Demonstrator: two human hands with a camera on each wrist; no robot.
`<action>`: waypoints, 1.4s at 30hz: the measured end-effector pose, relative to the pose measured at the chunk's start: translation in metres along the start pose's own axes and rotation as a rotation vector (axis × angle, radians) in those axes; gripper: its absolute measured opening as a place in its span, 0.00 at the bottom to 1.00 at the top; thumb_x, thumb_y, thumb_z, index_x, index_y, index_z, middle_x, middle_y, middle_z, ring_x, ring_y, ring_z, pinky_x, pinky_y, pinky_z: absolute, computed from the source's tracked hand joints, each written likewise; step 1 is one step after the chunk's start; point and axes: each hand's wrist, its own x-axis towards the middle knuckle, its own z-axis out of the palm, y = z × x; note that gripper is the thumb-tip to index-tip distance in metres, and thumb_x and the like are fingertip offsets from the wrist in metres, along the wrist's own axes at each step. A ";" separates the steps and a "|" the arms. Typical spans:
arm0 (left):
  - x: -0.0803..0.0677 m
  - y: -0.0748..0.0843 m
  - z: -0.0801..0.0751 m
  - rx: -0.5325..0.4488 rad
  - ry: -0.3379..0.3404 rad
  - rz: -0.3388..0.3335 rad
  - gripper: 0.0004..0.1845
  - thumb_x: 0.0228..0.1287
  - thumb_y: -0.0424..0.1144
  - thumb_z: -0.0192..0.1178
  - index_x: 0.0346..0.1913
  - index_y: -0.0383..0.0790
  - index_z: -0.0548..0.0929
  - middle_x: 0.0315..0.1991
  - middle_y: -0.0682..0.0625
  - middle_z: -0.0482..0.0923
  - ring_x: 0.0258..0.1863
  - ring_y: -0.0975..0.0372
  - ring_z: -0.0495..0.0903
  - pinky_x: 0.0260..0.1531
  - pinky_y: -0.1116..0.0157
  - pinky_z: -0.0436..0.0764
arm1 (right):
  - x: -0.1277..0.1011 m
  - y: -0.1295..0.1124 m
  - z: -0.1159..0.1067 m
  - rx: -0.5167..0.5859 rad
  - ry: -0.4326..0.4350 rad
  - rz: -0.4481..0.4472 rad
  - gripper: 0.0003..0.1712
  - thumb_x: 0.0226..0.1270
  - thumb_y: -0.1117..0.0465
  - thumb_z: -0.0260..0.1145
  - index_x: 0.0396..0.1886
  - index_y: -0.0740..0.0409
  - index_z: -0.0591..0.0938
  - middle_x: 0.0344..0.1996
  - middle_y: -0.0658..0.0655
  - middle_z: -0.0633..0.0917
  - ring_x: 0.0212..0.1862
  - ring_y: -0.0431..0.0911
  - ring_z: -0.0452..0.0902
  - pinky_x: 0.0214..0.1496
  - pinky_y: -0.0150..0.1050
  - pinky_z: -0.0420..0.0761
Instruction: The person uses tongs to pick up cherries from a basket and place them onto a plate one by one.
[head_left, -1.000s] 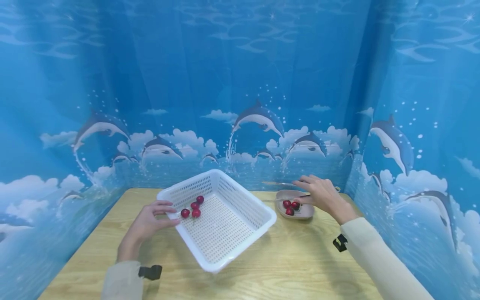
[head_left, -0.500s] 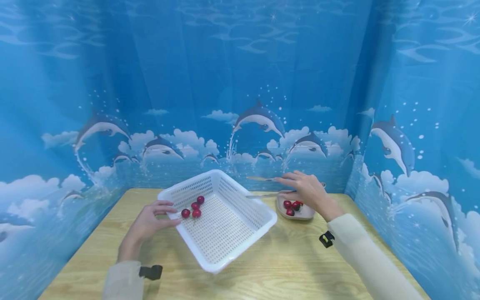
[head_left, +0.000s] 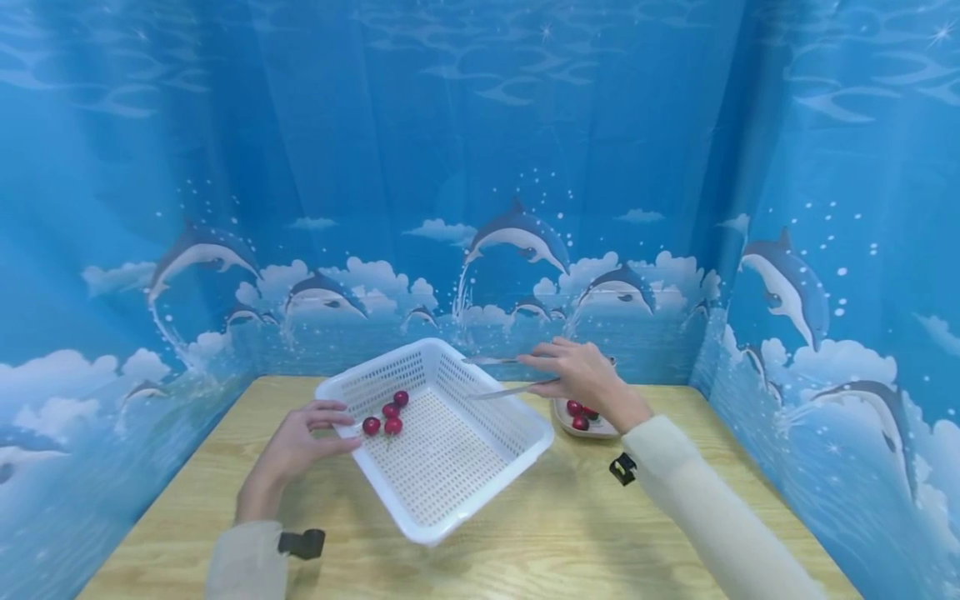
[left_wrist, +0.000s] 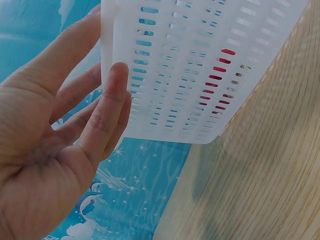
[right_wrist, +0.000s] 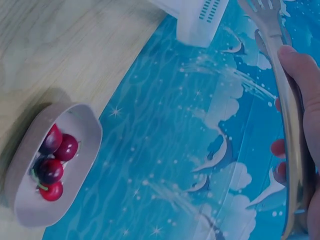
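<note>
A white perforated plastic basket [head_left: 457,517] sits turned cornerwise in the head view, with several red cherries [head_left: 392,412] near its left side. My left hand [head_left: 296,442] pinches the basket's left rim between thumb and fingers; the left wrist view shows the hand [left_wrist: 55,120] on the wall's edge. In my right hand [head_left: 581,377] is a pair of metal serving tongs [head_left: 513,390]. Their two arms stand apart over the basket's right back wall, and no cherry shows between them. A fork-like end of the tongs [right_wrist: 267,20] shows in the right wrist view.
Partly behind my right wrist is a small pale bowl [head_left: 600,431], holding several more cherries [right_wrist: 51,171]. Everything rests on a light wooden table [head_left: 555,533]. Blue dolphin-print curtains [head_left: 480,167] close off the back and both sides.
My right hand has moved left with the tongs, from above the small bowl toward the basket. The left hand, basket and its cherries look the same.
</note>
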 end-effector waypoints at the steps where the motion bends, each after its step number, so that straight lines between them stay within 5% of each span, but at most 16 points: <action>1: 0.000 0.000 0.000 -0.001 0.000 -0.004 0.34 0.57 0.50 0.77 0.61 0.32 0.83 0.74 0.36 0.68 0.68 0.37 0.74 0.65 0.40 0.79 | 0.003 -0.001 0.001 0.002 -0.003 -0.002 0.26 0.58 0.46 0.79 0.55 0.48 0.89 0.45 0.51 0.92 0.39 0.45 0.86 0.19 0.26 0.68; 14: 0.002 0.002 0.000 0.001 -0.006 -0.014 0.34 0.57 0.51 0.77 0.62 0.33 0.82 0.74 0.36 0.68 0.68 0.38 0.74 0.65 0.40 0.79 | 0.038 -0.016 0.012 0.040 -0.096 -0.016 0.24 0.61 0.44 0.77 0.56 0.45 0.89 0.48 0.49 0.91 0.44 0.44 0.87 0.26 0.29 0.80; 25: 0.002 0.001 0.001 -0.003 0.000 -0.014 0.34 0.56 0.50 0.78 0.61 0.32 0.83 0.73 0.35 0.69 0.67 0.38 0.75 0.65 0.42 0.80 | 0.059 -0.026 0.024 0.045 -0.132 -0.012 0.24 0.62 0.42 0.75 0.57 0.41 0.88 0.48 0.47 0.91 0.44 0.43 0.86 0.21 0.25 0.67; 32: 0.001 0.001 0.001 -0.002 0.002 -0.010 0.33 0.56 0.50 0.77 0.60 0.32 0.83 0.73 0.35 0.69 0.67 0.38 0.75 0.65 0.42 0.80 | 0.074 -0.034 0.031 0.031 -0.202 -0.012 0.25 0.63 0.42 0.75 0.59 0.41 0.87 0.50 0.47 0.90 0.47 0.43 0.85 0.35 0.32 0.84; 42: 0.000 0.001 0.000 -0.017 0.004 0.004 0.33 0.57 0.48 0.77 0.60 0.31 0.83 0.73 0.35 0.69 0.67 0.37 0.75 0.64 0.43 0.81 | 0.099 -0.049 0.038 -0.010 -0.377 0.031 0.26 0.63 0.41 0.74 0.61 0.33 0.85 0.52 0.44 0.90 0.51 0.42 0.85 0.45 0.34 0.88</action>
